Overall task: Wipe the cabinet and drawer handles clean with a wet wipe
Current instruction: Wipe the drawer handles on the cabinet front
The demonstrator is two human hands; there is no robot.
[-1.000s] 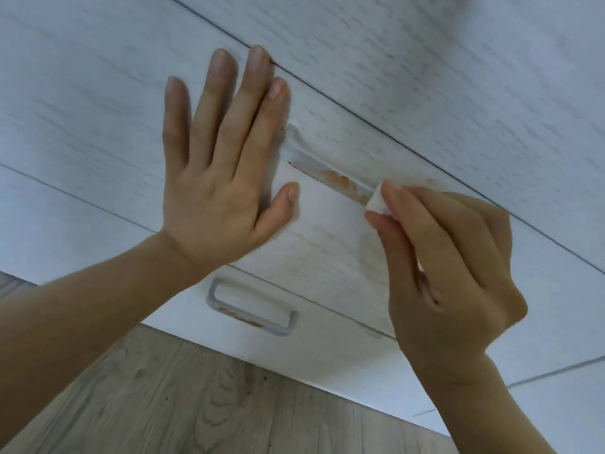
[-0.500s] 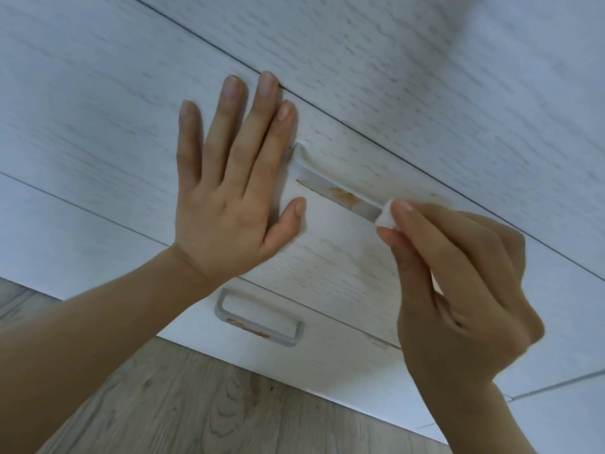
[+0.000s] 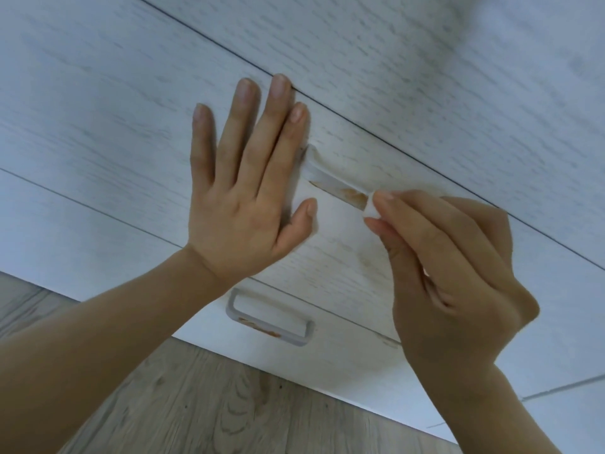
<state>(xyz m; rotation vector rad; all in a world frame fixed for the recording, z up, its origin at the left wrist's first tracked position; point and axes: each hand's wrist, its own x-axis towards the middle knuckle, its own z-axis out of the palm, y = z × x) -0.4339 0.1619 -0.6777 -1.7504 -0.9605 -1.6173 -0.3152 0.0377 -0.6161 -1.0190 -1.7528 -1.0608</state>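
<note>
Right hand [image 3: 451, 280] presses wipe [image 3: 370, 209] against stained handle [image 3: 337, 188].

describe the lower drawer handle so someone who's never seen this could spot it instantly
Start at the white wood-grain drawer fronts and drop to the lowest one, just above the wooden floor. The lower handle is a grey rectangular loop below the left hand's wrist. Unlike the upper handle, no hand or wipe is near it, and orange grime streaks its bottom bar.

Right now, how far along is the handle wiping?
Done: nothing looks fully clean yet. In hand: the right hand pinches the wipe against the upper handle, which still shows an orange smear beside the wipe; the left hand lies flat on the drawer front. Left: the lower handle, orange residue along its bar, untouched.
</note>
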